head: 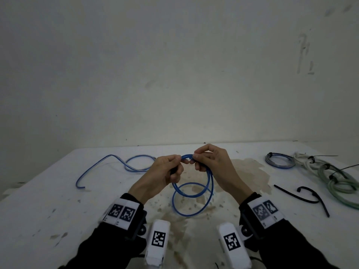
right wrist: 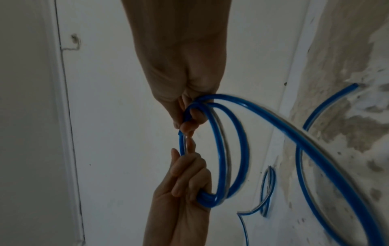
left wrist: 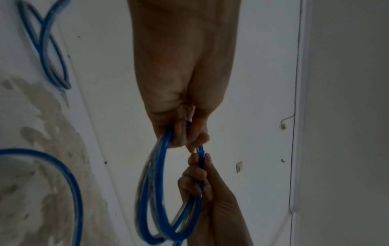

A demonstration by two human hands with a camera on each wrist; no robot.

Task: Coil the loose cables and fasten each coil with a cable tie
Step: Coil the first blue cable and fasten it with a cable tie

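Flanking hands (head: 191, 165): tied coils (head: 280, 161), loose ties (head: 308, 195)

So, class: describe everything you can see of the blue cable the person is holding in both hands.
The blue cable is thin, glossy and plastic-sheathed, with a pale or clear stripe along it. It is partly wound into a few loose, uneven loops, not yet tied. The left hand and the right hand pinch the top of the coil between fingertips, above the stained white table. The lower loops hang down; the lowest seems to rest on the table. One cut end shows near the fingertips in the right wrist view.
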